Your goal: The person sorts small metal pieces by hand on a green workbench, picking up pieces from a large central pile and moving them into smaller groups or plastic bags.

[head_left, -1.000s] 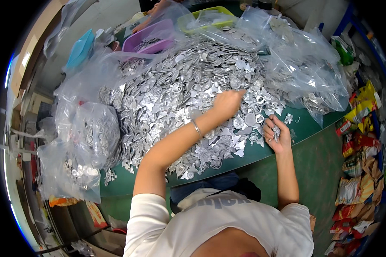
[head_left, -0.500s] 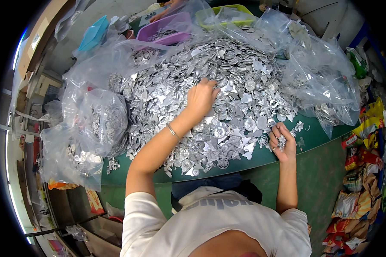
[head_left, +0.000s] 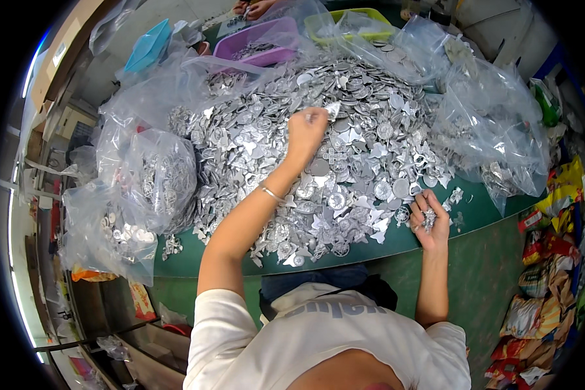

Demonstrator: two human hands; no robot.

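Observation:
A wide heap of silver metal charms (head_left: 364,172) covers the middle of the green table (head_left: 195,263); stars, discs, crosses and openwork shapes show in it. Over the heap's far middle, my left hand (head_left: 307,133) is closed, with a shiny silver charm (head_left: 333,110) at its fingertips. The exact shape of that charm is blurred. My right hand (head_left: 433,227) rests by the heap's near right edge, palm up, its fingers curled round several small silver charms (head_left: 428,218).
Clear plastic bags of metal pieces flank the heap at left (head_left: 153,175) and right (head_left: 494,130). Behind it stand a purple basin (head_left: 286,29), a yellow-green tray (head_left: 383,29) and a blue tray (head_left: 148,45). Another person's hands (head_left: 257,9) show at the far edge. Colourful packets (head_left: 526,315) lie at right.
My left hand has moved slightly away across the heap and closed, and a silver charm now shows at its fingertips. My right hand stays almost in place. The other person's hands have shifted.

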